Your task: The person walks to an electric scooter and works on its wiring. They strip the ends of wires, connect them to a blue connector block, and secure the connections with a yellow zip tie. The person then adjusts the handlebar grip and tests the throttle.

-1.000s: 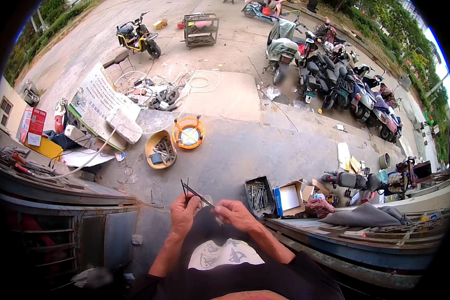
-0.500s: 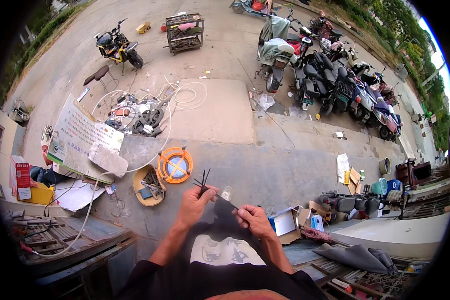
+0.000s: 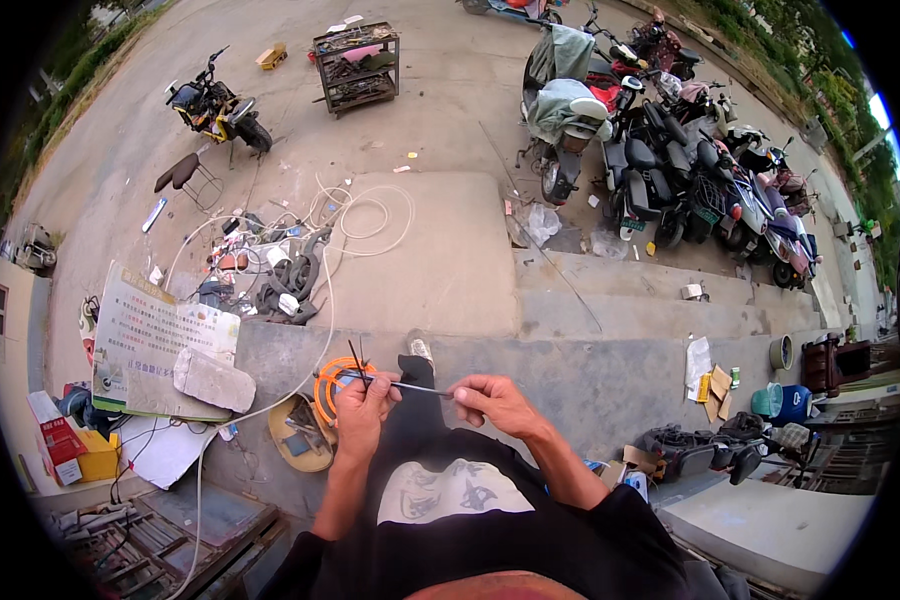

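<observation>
— Since half a second ago, your view tipped down.
— And your hands?
— Left hand (image 3: pixel 365 400) pinches the thin cable (image 3: pixel 410 387)'s frayed strands; right hand (image 3: pixel 492 398) grips its other end, keeping it taut. Beyond: orange coil (image 3: pixel 328 380), parked scooters (image 3: pixel 660 170).

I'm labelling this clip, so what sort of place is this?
Probably an outdoor repair yard for scooters: a row of parked scooters on bare concrete, a cart of parts, and loose cables and tools scattered on the ground.
</observation>
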The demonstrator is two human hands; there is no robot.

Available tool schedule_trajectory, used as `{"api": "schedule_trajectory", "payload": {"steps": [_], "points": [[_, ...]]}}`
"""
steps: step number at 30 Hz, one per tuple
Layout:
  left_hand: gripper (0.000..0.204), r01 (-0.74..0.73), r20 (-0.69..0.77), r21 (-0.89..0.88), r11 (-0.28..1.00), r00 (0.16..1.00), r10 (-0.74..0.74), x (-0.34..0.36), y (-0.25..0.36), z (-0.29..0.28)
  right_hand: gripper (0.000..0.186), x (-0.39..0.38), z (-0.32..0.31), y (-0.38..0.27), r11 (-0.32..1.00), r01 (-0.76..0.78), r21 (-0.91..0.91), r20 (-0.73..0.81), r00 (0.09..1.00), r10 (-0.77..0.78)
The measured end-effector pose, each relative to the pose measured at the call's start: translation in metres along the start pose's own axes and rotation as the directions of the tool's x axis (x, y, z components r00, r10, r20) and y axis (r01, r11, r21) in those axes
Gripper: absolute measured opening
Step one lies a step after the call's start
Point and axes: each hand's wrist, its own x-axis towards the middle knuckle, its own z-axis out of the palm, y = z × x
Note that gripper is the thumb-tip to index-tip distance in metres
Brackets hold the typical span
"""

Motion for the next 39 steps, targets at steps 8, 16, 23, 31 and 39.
{"api": "schedule_trajectory", "payload": {"steps": [8, 16, 23, 31, 39], "points": [[0.026, 0.037, 0.246, 0.326, 0.945, 0.961, -0.122, 0.216, 0.057, 0.060, 0.021, 0.107, -0.067, -0.065, 0.987, 0.025, 0.158, -0.272, 0.962, 0.020], [0.021, -0.070, 0.396, 0.430, 0.900, 0.911, -0.118, 0.368, 0.075, 0.113, 0.022, 0.192, -0.145, -0.124, 0.996, 0.015, 0.092, -0.442, 0.897, 0.027], [0.024, 0.113, 0.143, 0.204, 0.972, 0.979, -0.144, 0.488, 0.048, 0.121, 0.020, 0.334, -0.249, -0.186, 0.957, 0.070, -0.280, -0.297, 0.942, -0.155], [0.025, 0.127, 0.007, 0.090, 0.988, 0.992, -0.128, 0.621, 0.038, 0.132, 0.021, 0.472, -0.337, -0.258, 0.922, 0.132, -0.363, -0.165, 0.965, -0.204], [0.023, 0.072, 0.037, 0.152, 0.986, 0.996, -0.078, 0.808, 0.037, 0.113, 0.018, 0.642, -0.399, -0.284, 0.969, 0.017, -0.247, -0.177, 0.982, -0.062]]}}
